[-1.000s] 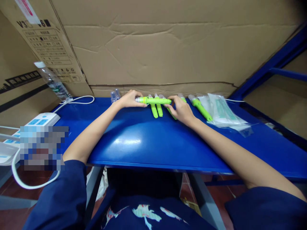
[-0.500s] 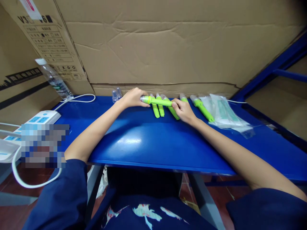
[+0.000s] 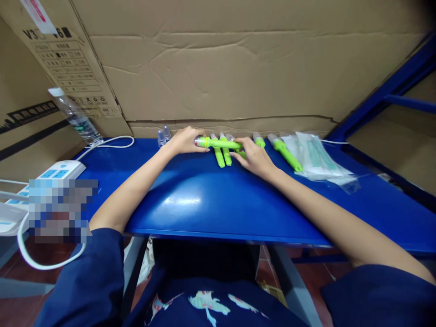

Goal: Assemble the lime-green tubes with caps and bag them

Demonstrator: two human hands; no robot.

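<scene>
A bright green stick with a clear cap (image 3: pixel 218 143) lies level between my hands, above the blue table. My left hand (image 3: pixel 186 140) is closed round its clear-capped end. At the other end, my right hand (image 3: pixel 255 156) has its fingers against the green tip, with the thumb apart below. Just behind and under this stick lie two similar green sticks (image 3: pixel 223 158), side by side. Another green piece shows partly behind my right hand. Beyond that hand lie a short green capped piece (image 3: pixel 259 140) and a longer green stick (image 3: pixel 288 154).
Two small clear caps (image 3: pixel 164 136) stand left of my left hand. Plastic bags (image 3: pixel 318 159) lie at the right. A water bottle (image 3: pixel 76 119), a white power strip (image 3: pixel 59 171) and cables are at the left. Cardboard (image 3: pixel 211 68) walls the back of the blue table (image 3: pixel 218 204).
My right hand has loosened from its grip on the stick's green end; its thumb has come off and dropped lower. The stick has shifted slightly left, still in my left hand.
</scene>
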